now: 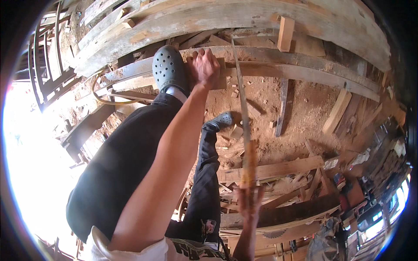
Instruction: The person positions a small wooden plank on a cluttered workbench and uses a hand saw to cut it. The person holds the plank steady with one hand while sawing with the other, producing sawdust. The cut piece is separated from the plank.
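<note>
My left hand (pixel 204 68) is closed on a short wooden board (pixel 221 77), its fingers bent over the far edge. Close to its left, my grey clog (pixel 169 69) presses down on the wood. My right hand (pixel 249 203), smeared by motion, is closed round the yellowish handle (pixel 249 167) of a handsaw. The long, narrow saw blade (pixel 242 98) runs away from me and crosses the long plank (pixel 278 69) just right of the board. Whether its teeth are in the wood I cannot tell.
Thick beams (pixel 217 19) lie across the far side, with a small upright block (pixel 285 34) against them. Sawdust and offcuts cover the ground (pixel 300 108) around my other clog (pixel 224 118). More timber (pixel 278 168) lies near my right arm. A yellow hose (pixel 98 93) curves at the left.
</note>
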